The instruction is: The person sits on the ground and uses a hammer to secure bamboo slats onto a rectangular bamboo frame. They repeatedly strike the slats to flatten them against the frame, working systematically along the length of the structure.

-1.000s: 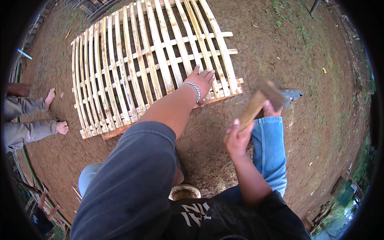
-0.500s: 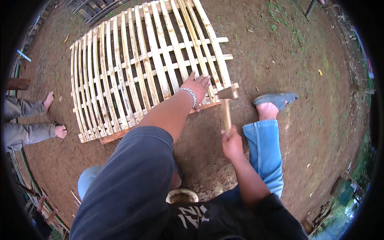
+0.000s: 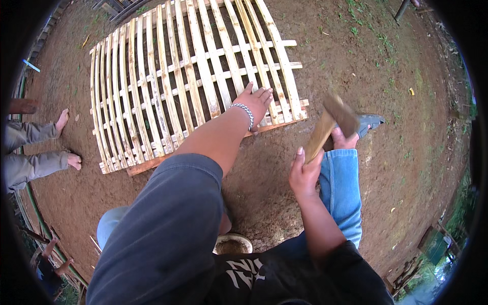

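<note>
Pressing my flat, open left hand (image 3: pixel 256 101) on the nearly finished slat panel (image 3: pixel 193 81), my right hand (image 3: pixel 304 173) grips the raised hammer (image 3: pixel 330 122) beside it; edge nailing seems left.

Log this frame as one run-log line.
left hand: flat on bamboo slat panel | right hand: gripping hammer, raised | panel on dirt ground | bystander's bare feet at left
</note>
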The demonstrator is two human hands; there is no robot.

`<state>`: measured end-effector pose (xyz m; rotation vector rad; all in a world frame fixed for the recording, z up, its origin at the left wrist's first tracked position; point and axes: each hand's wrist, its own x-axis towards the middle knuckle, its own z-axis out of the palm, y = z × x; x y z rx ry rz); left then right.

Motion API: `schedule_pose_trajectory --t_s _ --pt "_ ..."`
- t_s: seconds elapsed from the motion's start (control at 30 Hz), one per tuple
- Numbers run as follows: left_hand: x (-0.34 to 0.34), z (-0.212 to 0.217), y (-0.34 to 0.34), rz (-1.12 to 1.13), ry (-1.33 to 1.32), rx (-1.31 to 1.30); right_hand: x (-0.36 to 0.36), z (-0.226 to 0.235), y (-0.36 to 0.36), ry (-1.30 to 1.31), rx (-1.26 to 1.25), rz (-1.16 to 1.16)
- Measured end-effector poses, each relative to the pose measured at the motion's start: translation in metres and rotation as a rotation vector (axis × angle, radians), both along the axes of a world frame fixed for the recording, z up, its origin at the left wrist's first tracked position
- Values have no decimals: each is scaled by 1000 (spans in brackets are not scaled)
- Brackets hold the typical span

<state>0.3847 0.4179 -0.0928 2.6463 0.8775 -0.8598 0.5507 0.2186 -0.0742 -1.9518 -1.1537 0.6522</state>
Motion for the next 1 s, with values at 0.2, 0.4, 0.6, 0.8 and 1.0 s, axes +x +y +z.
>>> schedule_pose_trajectory --t_s 0.2,0.4,0.6,0.8,1.0 --pt "-9 -1 0 17 54 -38 -7 8 -10 -138 -378 288" --pt "1 3 4 -3 -4 -35 9 -15 -28 -124 -475 304" --pt "-13 -4 0 0 -56 -13 4 20 -1 -52 -474 248" --pt "-30 -10 5 -29 -153 10 6 32 16 -2 -110 142" --pt "-16 -6 5 -42 -74 -20 2 -1 -2 -299 -735 379"
